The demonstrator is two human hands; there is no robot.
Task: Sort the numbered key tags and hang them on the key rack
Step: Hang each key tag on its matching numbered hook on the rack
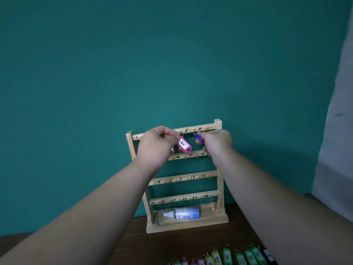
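Head view, forward, seemingly near key rack (186, 177)

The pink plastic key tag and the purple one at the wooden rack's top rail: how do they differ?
The pink plastic key tag shows a white label reading 5; the purple plastic key tag shows no label from here. The pink one dangles tilted, the left hand pinching at its ring; the purple one is gripped by the right hand, mostly hidden. Both are up at the top rail of the wooden rack.
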